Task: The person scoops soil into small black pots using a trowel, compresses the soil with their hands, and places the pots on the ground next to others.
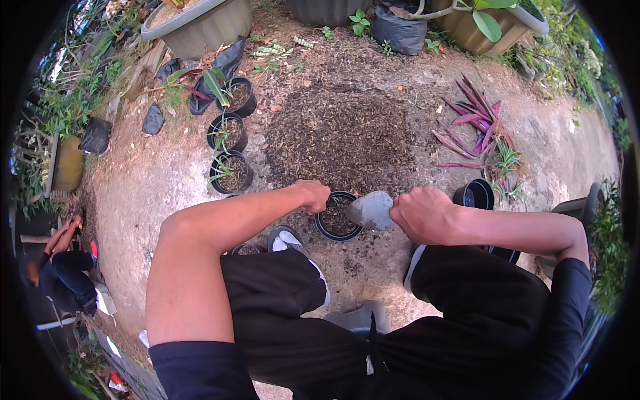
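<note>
A round black plastic plant pot (320, 231) stands on the ground between my feet, with dark soil (340, 220) and a bit of green leaf inside. My right hand (422, 214) is closed around the handle of a hand trowel. Its grey, soil-stained metal blade (372, 211) points left, over the pot's right rim. My left hand (314, 196) is at the pot's upper left rim with its fingers curled; whether they grip the rim, a leaf or nothing is hidden. Just beyond the pot spreads a heap of loose brown soil (340, 135).
Several black pots with small spiky plants (230, 172) line the left side. Uprooted purple-leaved plants (475, 120) and an empty black pot (475, 194) lie right. Large planters (210, 30) and a black grow bag (399, 30) stand at the back. Another person (65, 275) sits far left.
</note>
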Motion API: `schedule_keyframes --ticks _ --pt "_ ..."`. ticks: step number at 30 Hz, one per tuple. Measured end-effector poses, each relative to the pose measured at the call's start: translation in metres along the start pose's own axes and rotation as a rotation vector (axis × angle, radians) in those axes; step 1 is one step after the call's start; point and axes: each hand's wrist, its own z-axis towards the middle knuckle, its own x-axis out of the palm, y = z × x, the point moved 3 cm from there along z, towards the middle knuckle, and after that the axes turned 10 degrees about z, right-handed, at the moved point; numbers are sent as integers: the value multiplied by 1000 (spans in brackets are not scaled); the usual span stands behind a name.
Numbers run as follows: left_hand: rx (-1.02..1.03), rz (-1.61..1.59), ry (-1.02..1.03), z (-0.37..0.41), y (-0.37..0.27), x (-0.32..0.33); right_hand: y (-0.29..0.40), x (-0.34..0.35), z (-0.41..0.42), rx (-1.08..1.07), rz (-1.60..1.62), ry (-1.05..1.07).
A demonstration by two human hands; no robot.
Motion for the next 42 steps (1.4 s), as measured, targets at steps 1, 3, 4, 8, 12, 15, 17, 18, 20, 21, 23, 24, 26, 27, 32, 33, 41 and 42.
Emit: schedule_keyframes --ticks 1,3,4,8,12,15,17,18,20,21,23,24,26,27,32,33,41,42 --pt "-2 -7 -21 -1 1 1 -2 -6 1 2 -5 2" --pt "4 -9 -28 -2 3 4 -15 -8 2 12 -21 17" --pt "10 -8 -15 1 4 5 -22 -5 0 16 -29 25" --pt "5 -2 -37 -2 4 5 -59 27 -15 65 153 26" --pt "17 21 18 9 1 6 -105 104 -36 130 329 77" --pt "13 13 19 7 1 4 -127 130 -50 134 464 95" --pt "0 -10 -24 2 2 4 -133 132 -55 172 498 87" --pt "-4 -3 -28 3 3 5 -135 132 -55 204 517 76" --pt "-11 12 -37 4 4 7 -147 141 -55 223 514 36" --pt "-9 11 -23 3 3 6 -149 139 -53 230 512 13" --pt "-6 8 5 1 3 4 -155 137 -50 244 449 67" --pt "-2 11 12 1 2 2 -157 136 -50 240 423 102" --pt "7 16 27 -1 1 -1 -160 134 -44 226 397 149" --pt "-2 16 9 1 3 2 -159 134 -36 211 397 158" --pt "-13 0 -13 5 1 3 -161 142 -3 211 414 138" --pt "-13 4 8 5 2 3 -164 137 2 206 423 115" --pt "10 6 -3 7 7 9 -184 120 35 258 453 -34" --pt "11 1 -15 8 6 8 -185 132 35 246 469 -47"
